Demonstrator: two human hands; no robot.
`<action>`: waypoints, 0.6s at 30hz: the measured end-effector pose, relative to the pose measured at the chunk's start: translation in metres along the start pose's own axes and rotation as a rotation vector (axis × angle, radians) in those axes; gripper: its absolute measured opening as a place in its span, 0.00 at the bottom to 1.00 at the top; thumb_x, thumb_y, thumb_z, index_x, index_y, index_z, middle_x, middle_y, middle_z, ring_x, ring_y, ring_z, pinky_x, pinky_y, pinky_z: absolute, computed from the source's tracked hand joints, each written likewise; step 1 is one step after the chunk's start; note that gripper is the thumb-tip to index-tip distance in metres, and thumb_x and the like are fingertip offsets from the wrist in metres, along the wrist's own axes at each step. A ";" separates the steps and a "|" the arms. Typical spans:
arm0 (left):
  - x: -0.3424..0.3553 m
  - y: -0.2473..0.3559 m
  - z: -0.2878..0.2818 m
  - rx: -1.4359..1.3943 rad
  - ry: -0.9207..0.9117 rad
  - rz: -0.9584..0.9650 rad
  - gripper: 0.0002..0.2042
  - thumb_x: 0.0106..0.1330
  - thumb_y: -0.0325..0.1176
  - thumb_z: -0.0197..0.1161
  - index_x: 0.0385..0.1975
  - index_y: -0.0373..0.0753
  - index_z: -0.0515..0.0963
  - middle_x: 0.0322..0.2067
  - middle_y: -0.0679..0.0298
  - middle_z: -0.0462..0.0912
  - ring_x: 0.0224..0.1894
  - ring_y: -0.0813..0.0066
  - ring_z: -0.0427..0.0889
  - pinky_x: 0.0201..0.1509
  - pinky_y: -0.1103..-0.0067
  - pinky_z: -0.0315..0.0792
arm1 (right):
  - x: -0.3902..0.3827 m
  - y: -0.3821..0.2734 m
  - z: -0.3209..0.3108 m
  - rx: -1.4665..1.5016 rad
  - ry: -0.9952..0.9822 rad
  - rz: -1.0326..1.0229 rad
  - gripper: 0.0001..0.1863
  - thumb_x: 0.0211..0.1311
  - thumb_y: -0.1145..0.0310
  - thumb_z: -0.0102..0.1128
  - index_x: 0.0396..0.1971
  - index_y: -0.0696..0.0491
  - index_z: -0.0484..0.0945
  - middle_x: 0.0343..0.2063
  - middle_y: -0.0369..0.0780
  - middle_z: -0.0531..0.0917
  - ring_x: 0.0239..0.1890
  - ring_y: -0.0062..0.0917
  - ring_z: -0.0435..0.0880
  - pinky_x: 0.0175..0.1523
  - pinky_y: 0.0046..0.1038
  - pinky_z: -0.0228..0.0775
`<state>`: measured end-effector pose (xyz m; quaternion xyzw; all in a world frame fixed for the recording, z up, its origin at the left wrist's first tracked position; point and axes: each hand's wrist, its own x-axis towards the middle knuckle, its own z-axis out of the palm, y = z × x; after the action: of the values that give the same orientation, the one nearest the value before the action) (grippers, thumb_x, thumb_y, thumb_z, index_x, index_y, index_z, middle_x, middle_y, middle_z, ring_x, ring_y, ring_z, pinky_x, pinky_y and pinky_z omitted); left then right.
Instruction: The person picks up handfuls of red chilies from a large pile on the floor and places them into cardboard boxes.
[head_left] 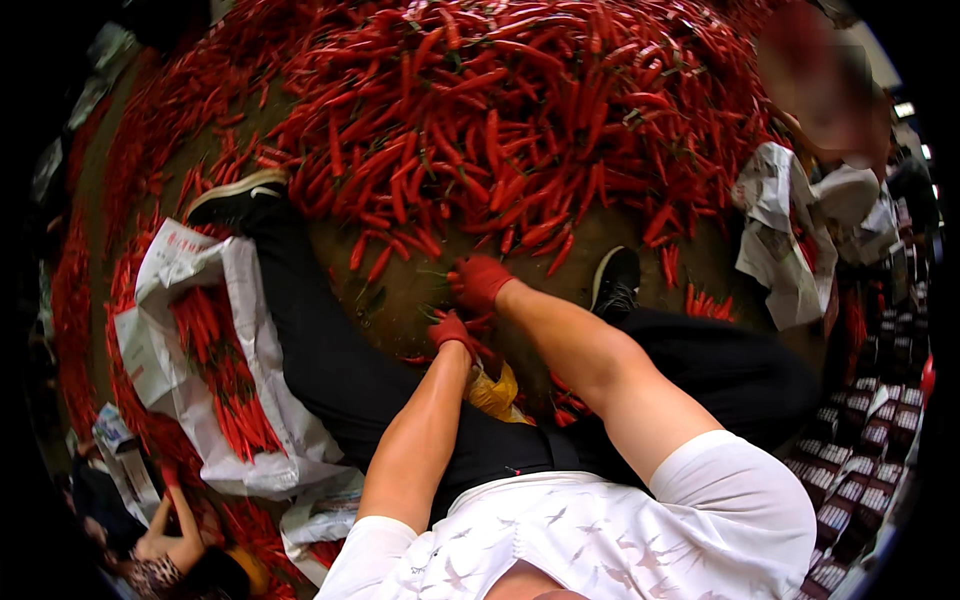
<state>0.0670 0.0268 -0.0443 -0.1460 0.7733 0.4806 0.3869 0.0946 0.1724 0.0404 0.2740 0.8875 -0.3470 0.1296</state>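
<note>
A crumpled yellow plastic-like bundle (494, 393) lies nearest, between the legs. Just beyond it, the red-gloved left hand (451, 330) is curled beside slender red chillies (482, 325) on its right; whether it grips any, I cannot tell. Farther and slightly right, the red-gloved right hand (479, 283) is also curled, its grip unclear. It is nearer the broad heap of long red chillies (530, 130), which lies beyond its fingers; a near-edge chilli (380, 263) slants from far right to near left.

The head-worn fisheye camera looks steeply down over the white T-shirt (620, 520), fairly near, above and behind the gloved fingers (461, 272), facing the chili pile (520, 110) beyond them.
</note>
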 end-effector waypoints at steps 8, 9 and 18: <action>0.050 -0.011 -0.012 -0.296 -0.300 0.231 0.32 0.60 0.34 0.67 0.63 0.34 0.62 0.56 0.52 0.71 0.54 0.60 0.75 0.56 0.69 0.71 | -0.029 -0.016 0.068 1.958 -0.209 0.464 0.30 0.67 0.41 0.48 0.53 0.53 0.74 0.51 0.41 0.80 0.55 0.32 0.77 0.60 0.33 0.67; 0.022 -0.002 0.006 -0.202 -0.301 0.228 0.34 0.59 0.35 0.67 0.64 0.34 0.60 0.58 0.49 0.68 0.56 0.57 0.74 0.57 0.68 0.71 | -0.035 -0.007 0.064 2.017 -0.125 0.522 0.29 0.68 0.41 0.47 0.53 0.51 0.74 0.51 0.40 0.80 0.55 0.31 0.77 0.60 0.31 0.66; -0.032 0.039 0.019 1.159 0.073 0.734 0.48 0.46 0.49 0.74 0.68 0.46 0.56 0.62 0.44 0.62 0.58 0.36 0.68 0.60 0.55 0.67 | -0.057 0.055 -0.018 0.463 0.289 0.615 0.38 0.58 0.38 0.54 0.62 0.48 0.68 0.54 0.50 0.77 0.59 0.43 0.73 0.62 0.35 0.67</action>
<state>0.0738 0.0579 -0.0004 0.3398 0.9176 0.0842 0.1885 0.1728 0.1957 0.0473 0.5943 0.6717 -0.4408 0.0364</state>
